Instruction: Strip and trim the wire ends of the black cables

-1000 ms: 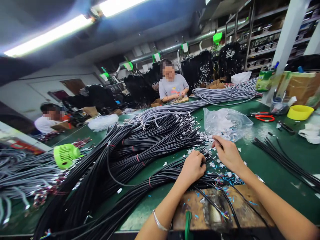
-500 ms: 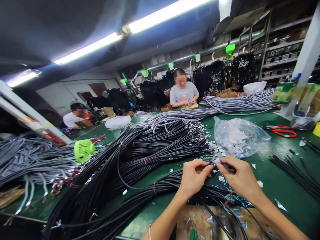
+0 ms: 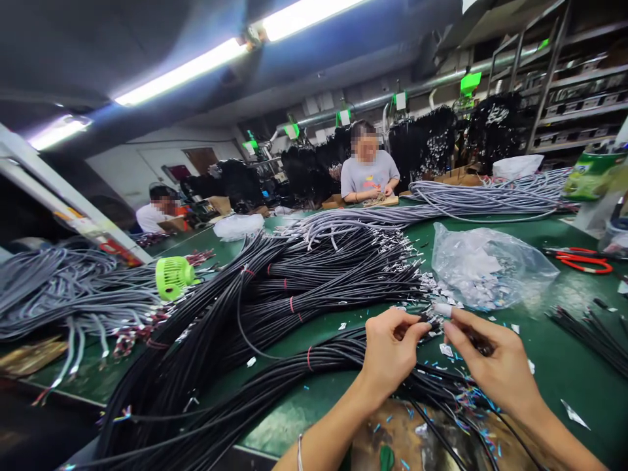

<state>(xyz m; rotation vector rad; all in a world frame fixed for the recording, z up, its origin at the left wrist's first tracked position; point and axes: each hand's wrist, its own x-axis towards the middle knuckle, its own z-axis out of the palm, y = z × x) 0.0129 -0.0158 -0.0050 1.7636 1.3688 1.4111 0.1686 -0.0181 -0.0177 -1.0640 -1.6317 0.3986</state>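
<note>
My left hand (image 3: 394,350) pinches the end of a black cable (image 3: 426,319) between thumb and forefinger. Just right of it is my right hand (image 3: 495,356), its forefinger wearing a white finger cover (image 3: 443,309). The right thumb and forefinger point at the cable end with a small gap between them. Something dark shows inside the curled fingers of that hand; its kind is hard to make out. Beneath both hands lies a bundle of black cables (image 3: 314,363) tied with a red band, its stripped ends (image 3: 468,396) showing coloured wires.
Large bundles of black cable (image 3: 324,281) and grey cable (image 3: 485,199) cover the green table (image 3: 289,418). A clear plastic bag (image 3: 530,271) of white scraps, red-handled scissors (image 3: 583,260) and a green fan (image 3: 173,278) stand around. A person (image 3: 370,173) works across the table.
The camera view has shifted, so things sit further right. My right fingertips have drawn slightly away from the cable end; my left hand keeps its pinch.
</note>
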